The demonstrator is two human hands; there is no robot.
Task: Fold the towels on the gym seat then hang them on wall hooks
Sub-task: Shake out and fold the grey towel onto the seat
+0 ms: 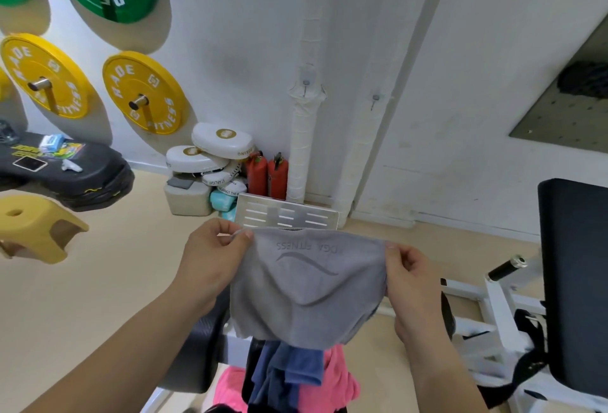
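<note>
A grey microfibre towel with a stamped fitness logo (306,287) hangs in the air in front of the person, spread between both hands above the black padded gym seat (194,353). On that seat a crumpled dark blue towel (289,370) and a pink towel (339,379) wait unfolded. The left hand (214,254) has its grip closed on the towel's upper left corner, thumb and fingers pinching the hem. The right hand (408,277) has its grip closed on the upper right edge, fingers curled round the bunched cloth. The cloth sags in the middle and the lower edge hangs uneven, so the step in hand looks like the first fold. To do it well, the hands would best draw apart until the top hem is taut and level. Then they would bring corner to corner so the edges meet squarely, letting the hanging half settle straight before it is laid down or folded again. The right grip seems to have gathered more cloth than the left; sliding it out to the true corner should keep the fold from skewing. Two small metal wall hooks (306,83) (375,98) sit on the white wall beyond, well apart from the towel, both bare.
</note>
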